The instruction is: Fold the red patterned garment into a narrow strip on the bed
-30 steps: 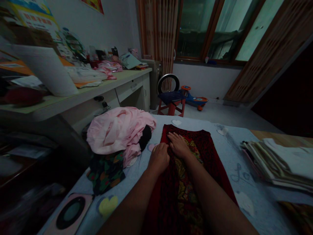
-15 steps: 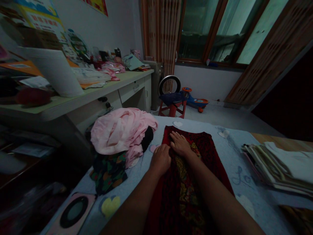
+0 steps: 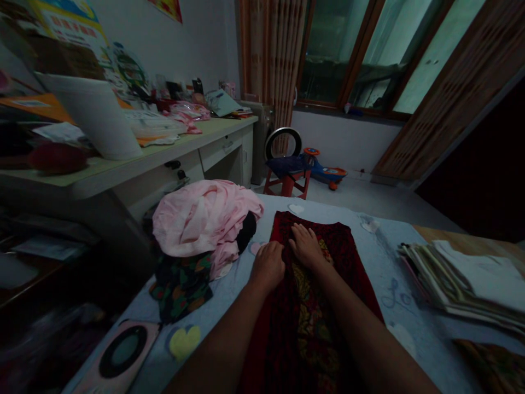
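Observation:
A dark red garment (image 3: 346, 257) with black patterning and a gold-coloured middle band lies spread on the light blue bed cover (image 3: 238, 317). At its left edge, my left hand (image 3: 268, 266) is closed, fingers curled on the cloth and the thumb hidden. Flat on the upper part of the garment rests my right hand (image 3: 307, 246), its fingers stretched and slightly apart. To the left sits a heap of pink clothing (image 3: 205, 219), with a dark camouflage-like cloth (image 3: 182, 287) under its front.
Folded clothes (image 3: 471, 282) are stacked at the right, near a brown patterned cloth (image 3: 492, 364). A pink item with a round dark ring (image 3: 123, 353) lies front left. A cluttered desk (image 3: 164, 158) lines the left wall; a red stool (image 3: 287, 186) stands beyond the bed.
My right hand has slid slightly down and right, towards me, over the garment. My left hand stays at the garment's left edge. The view has shifted slightly.

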`<state>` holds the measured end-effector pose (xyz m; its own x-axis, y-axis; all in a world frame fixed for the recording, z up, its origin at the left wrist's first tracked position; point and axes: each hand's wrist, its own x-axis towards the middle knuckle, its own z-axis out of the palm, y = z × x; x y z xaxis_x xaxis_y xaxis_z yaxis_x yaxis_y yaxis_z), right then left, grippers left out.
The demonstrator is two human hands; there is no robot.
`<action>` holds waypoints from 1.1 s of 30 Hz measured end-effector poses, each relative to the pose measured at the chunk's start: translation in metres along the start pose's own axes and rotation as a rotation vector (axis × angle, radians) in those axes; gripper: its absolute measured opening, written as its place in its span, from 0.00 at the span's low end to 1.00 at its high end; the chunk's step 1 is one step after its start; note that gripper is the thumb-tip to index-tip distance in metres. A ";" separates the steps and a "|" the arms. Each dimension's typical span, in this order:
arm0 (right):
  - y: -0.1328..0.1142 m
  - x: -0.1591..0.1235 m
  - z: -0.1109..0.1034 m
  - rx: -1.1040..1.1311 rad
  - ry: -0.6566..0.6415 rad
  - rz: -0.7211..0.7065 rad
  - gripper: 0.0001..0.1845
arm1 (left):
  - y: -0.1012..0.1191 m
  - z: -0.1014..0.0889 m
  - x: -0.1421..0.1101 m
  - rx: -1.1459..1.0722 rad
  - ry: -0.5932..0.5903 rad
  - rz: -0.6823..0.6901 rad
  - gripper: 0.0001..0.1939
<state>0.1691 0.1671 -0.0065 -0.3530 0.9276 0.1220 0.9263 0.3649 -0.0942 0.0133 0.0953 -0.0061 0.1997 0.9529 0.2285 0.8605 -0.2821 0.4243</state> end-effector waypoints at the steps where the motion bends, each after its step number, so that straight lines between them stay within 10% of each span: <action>1: -0.001 -0.004 0.000 0.003 -0.007 -0.010 0.28 | 0.000 0.000 0.000 -0.001 -0.002 -0.004 0.17; 17: -0.007 -0.014 -0.004 0.017 -0.082 0.202 0.33 | -0.004 0.002 -0.002 0.031 0.024 0.039 0.22; 33: -0.034 -0.075 -0.019 0.114 -0.110 0.062 0.28 | -0.012 0.011 0.001 0.023 -0.063 0.072 0.28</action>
<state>0.1668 0.0837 0.0065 -0.3139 0.9494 0.0043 0.9279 0.3078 -0.2103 0.0082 0.1008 -0.0205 0.2899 0.9355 0.2019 0.8531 -0.3482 0.3885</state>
